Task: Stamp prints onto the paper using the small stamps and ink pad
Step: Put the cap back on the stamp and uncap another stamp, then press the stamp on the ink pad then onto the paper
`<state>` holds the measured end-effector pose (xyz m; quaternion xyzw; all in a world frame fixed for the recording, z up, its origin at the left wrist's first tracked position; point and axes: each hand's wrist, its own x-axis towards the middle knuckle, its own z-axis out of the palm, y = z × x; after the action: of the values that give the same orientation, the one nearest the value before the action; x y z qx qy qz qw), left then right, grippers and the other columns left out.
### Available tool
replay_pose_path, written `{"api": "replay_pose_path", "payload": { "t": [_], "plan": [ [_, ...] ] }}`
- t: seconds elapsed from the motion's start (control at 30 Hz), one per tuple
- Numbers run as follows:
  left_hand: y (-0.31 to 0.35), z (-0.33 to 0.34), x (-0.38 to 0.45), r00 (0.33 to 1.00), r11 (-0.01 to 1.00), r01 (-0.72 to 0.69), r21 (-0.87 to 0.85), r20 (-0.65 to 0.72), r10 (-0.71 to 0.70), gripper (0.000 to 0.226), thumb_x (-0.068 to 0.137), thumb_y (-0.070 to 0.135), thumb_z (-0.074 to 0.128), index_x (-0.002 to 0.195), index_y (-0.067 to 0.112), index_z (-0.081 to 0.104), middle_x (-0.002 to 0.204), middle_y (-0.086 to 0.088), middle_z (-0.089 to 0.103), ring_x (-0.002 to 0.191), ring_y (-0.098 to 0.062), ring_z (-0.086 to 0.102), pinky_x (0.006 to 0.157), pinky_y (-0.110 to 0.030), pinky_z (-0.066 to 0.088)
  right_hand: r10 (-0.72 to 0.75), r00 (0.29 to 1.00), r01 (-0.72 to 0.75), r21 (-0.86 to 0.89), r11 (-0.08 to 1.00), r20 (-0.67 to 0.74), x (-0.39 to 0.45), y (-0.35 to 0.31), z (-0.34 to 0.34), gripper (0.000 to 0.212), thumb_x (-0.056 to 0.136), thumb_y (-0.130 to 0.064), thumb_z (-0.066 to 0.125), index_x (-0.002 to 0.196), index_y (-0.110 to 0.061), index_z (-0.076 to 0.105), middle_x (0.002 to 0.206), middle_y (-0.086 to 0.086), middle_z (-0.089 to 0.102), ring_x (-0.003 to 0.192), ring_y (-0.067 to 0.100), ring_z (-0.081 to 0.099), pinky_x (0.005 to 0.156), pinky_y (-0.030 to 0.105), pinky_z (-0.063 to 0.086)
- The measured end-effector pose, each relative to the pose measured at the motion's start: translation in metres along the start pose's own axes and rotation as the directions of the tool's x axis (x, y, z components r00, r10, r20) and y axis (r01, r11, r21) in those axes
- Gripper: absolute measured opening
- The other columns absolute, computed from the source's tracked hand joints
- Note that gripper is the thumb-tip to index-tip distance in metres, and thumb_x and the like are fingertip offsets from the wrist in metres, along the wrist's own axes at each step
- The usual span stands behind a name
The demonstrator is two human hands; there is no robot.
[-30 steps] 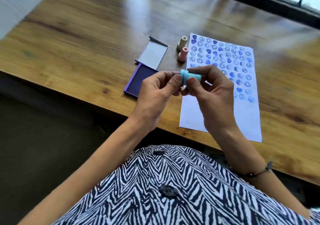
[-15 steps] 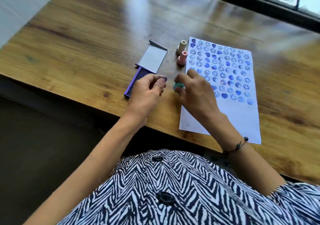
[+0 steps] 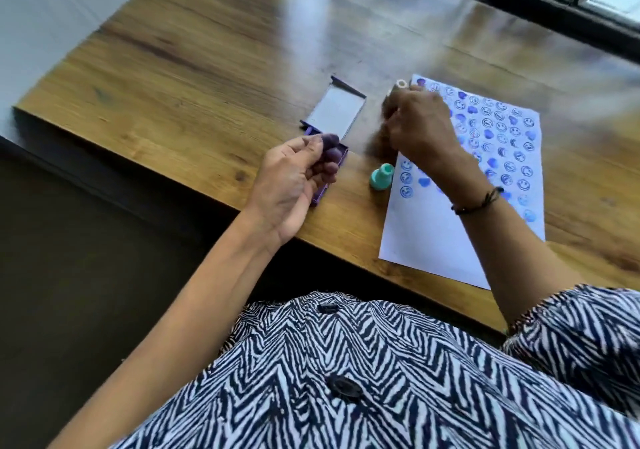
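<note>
Clearly the right hand (image 3: 417, 126) is blurred with motion at the far edge of the paper (image 3: 433, 240), beside a pale stamp (image 3: 401, 84); whether its grip closes on a stamp I cannot tell. The left hand (image 3: 294, 178) hangs loosely curled over the near part of the open ink pad (image 3: 334, 112), grasping nothing, its fingertips (image 3: 330, 140) stained purple. A teal stamp (image 3: 381, 176) stands released on the table (image 3: 173, 85), just beside the paper's left edge. Rows of blue and purple smileys and hearts fill the paper's far part; the near strip is bare. I judge the stamping well advanced, with that blank strip left to fill.
</note>
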<state>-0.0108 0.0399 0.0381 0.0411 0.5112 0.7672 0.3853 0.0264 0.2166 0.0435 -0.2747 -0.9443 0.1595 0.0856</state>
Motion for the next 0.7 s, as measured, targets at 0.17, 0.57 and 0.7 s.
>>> {"api": "replay_pose_path", "payload": {
  "t": [0.17, 0.57, 0.7],
  "plan": [
    [-0.006, -0.008, -0.006, 0.965, 0.909, -0.244, 0.339, -0.008, 0.262, 0.018, 0.083, 0.003, 0.058, 0.096, 0.015, 0.059, 0.083, 0.003, 0.063, 0.073, -0.005, 0.057, 0.072, -0.016, 0.048, -0.058, 0.967, -0.179, 0.827, 0.533, 0.246, -0.032, -0.032, -0.018, 0.009, 0.074, 0.002, 0.065, 0.079, -0.005, 0.064, 0.049, -0.005, 0.063, 0.044, 0.008, 0.055, 0.050, 0.023, 0.050],
    [-0.005, -0.034, -0.014, 0.901, 0.826, -0.344, 0.446, -0.092, 0.425, 0.009, 0.074, 0.025, 0.064, 0.083, 0.023, 0.065, 0.074, 0.010, 0.066, 0.066, -0.006, 0.059, 0.066, -0.022, 0.048, -0.126, 0.968, -0.143, 0.890, 0.433, 0.216, -0.050, -0.067, 0.004, 0.016, 0.077, 0.006, 0.062, 0.074, -0.009, 0.063, 0.065, 0.009, 0.059, 0.050, 0.007, 0.055, 0.051, 0.018, 0.049],
    [-0.006, -0.047, -0.016, 0.890, 0.906, -0.305, 0.294, -0.250, 0.381, 0.005, 0.082, 0.009, 0.059, 0.085, 0.010, 0.062, 0.065, 0.008, 0.063, 0.056, -0.006, 0.053, 0.056, -0.017, 0.044, -0.203, 0.977, 0.200, 0.581, 0.789, -0.060, -0.038, -0.067, 0.011, 0.008, 0.074, -0.001, 0.063, 0.078, -0.007, 0.067, 0.069, 0.004, 0.063, 0.064, 0.012, 0.057, 0.060, 0.018, 0.045]
  ]
}}
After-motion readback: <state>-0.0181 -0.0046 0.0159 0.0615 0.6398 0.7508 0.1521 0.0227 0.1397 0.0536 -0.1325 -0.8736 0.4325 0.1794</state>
